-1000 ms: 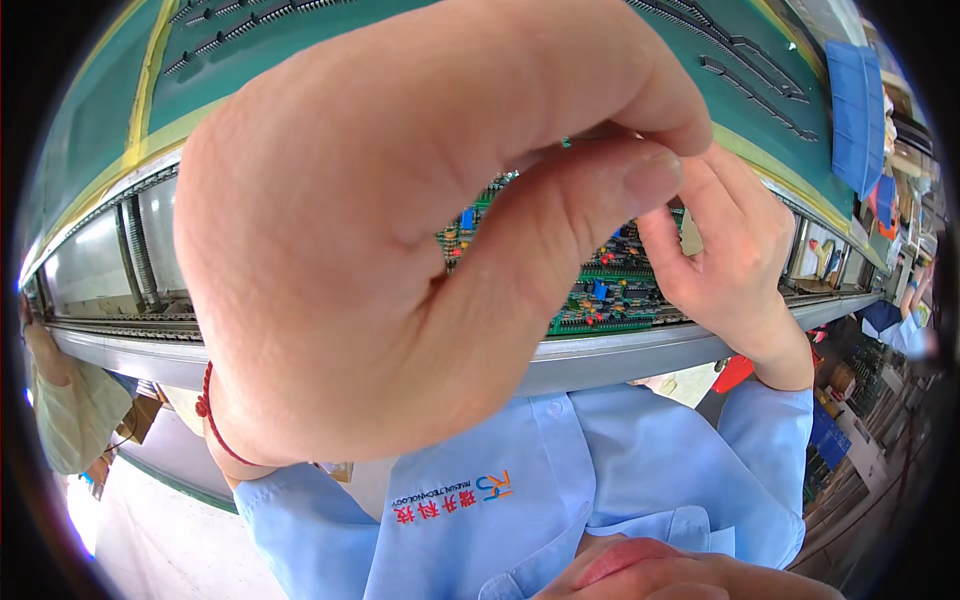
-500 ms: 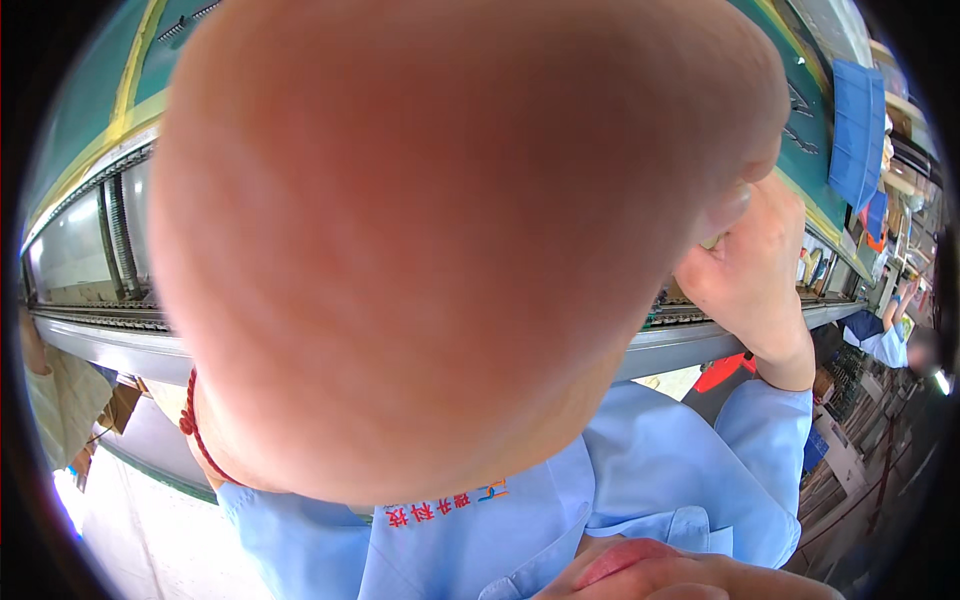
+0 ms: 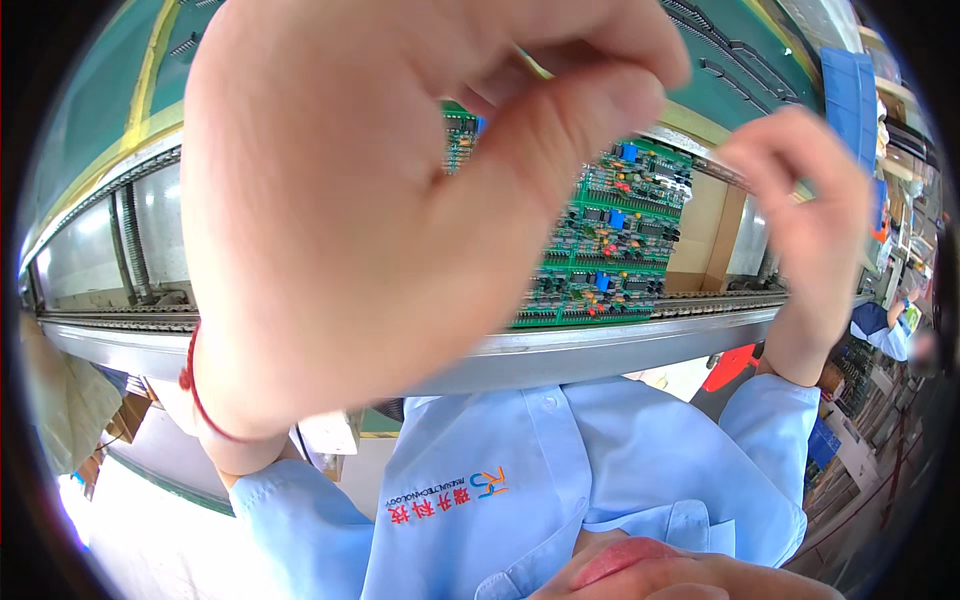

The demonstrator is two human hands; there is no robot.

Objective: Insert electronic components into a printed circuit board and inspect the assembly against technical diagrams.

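My left hand [image 3: 380, 190], with a red cord at the wrist, looms large and close over the left and middle of the view. Its thumb and fingers meet in a pinch; whatever may be between them is hidden. Off to the right, my right hand [image 3: 810, 205] is raised and blurred, its fingers bent together around something too small to name. Beneath and between the hands lie green circuit boards [image 3: 625, 230], set in rows and crowded with small blue, red and black components. My left hand covers part of them.
A metal rail [image 3: 580, 345] runs along the near side of the boards. Beyond, black strip-shaped parts [image 3: 735, 65] lie on a green surface [image 3: 640, 20]. A blue bin [image 3: 848, 105] stands at far right. Another person [image 3: 885, 330] is at the right edge.
My left hand has drawn back from the lens, uncovering the boards. My right hand has moved to the right, away from my left.
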